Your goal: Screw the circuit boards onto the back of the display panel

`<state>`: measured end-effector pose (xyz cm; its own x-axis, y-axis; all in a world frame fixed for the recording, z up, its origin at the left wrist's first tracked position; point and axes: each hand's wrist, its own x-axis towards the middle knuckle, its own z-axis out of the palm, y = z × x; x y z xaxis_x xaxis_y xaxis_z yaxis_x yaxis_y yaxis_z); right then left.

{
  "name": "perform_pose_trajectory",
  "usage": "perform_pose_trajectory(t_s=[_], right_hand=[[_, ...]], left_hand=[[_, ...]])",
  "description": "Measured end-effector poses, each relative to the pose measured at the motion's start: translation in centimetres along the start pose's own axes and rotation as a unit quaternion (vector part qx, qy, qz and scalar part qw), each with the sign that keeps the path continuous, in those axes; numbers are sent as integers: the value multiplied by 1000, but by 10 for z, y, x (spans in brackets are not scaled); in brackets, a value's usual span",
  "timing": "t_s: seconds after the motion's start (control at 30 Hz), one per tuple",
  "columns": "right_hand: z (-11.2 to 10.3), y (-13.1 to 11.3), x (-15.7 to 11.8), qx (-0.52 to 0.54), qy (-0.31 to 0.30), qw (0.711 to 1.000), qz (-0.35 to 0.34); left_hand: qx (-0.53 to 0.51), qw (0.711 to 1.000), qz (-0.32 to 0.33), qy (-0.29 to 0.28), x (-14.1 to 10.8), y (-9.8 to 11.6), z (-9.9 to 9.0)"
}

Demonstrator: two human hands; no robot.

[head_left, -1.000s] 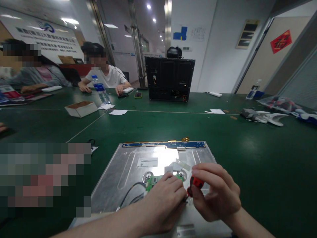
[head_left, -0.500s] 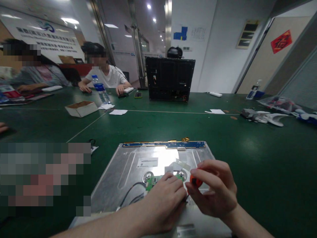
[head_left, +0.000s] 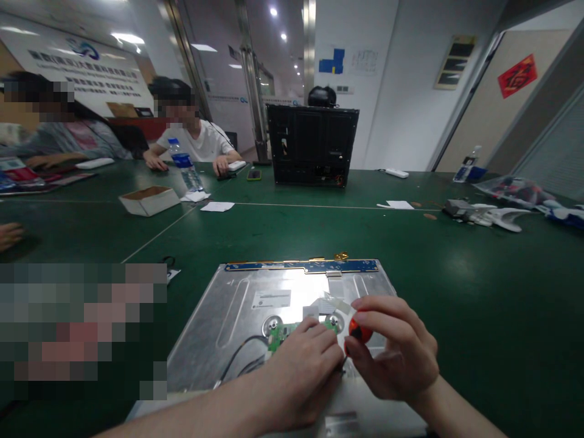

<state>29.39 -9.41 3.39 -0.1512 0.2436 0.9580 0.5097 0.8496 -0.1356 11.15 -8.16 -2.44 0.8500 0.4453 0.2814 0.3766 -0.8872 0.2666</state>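
Note:
A flat silver metal panel [head_left: 232, 304], like the back of a display, lies in front of me. A green circuit board [head_left: 278, 336] sits on it, partly under my left hand [head_left: 310, 365]. That hand is closed, its fingers curled together and its fingertips hidden, so what they grip cannot be made out. My right hand [head_left: 396, 347] pinches the red-and-black handle of a screwdriver [head_left: 361, 329] between thumb and fingers. The tool is tilted, its thin dark shaft running down beside my left fingers; its tip is hidden. Dark cables [head_left: 239, 353] run from the board leftward.
A blue circuit strip [head_left: 301, 266] lines the panel's far edge. Beyond stand a black monitor housing [head_left: 312, 146], an open box [head_left: 149, 201] and a water bottle [head_left: 186, 165]. Plastic parts [head_left: 486, 216] lie at right. Two people sit across at left; another person's hand [head_left: 10, 235] shows at the left edge.
My right fingers have shifted slightly around the screwdriver handle, which appears turned and shows more red. My left hand has stayed in place. The other person's hand at the left edge has moved further into view.

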Motion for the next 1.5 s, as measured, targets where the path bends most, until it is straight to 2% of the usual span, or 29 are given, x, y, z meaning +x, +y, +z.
perform_pose_trajectory(t_s=[0.27, 0.5, 0.83, 1.5], right_hand=[[2, 2, -6, 47, 6, 999, 26], [3, 3, -14, 77, -17, 996, 41], [2, 2, -3, -5, -15, 1000, 7], [2, 1, -1, -11, -21, 1000, 3]], left_hand=[[-19, 1000, -7, 2, 0, 0, 2], [-1, 1000, 1, 8, 0, 0, 0], [-10, 1000, -9, -17, 0, -1, 5], [-12, 1000, 3, -7, -2, -4, 5]])
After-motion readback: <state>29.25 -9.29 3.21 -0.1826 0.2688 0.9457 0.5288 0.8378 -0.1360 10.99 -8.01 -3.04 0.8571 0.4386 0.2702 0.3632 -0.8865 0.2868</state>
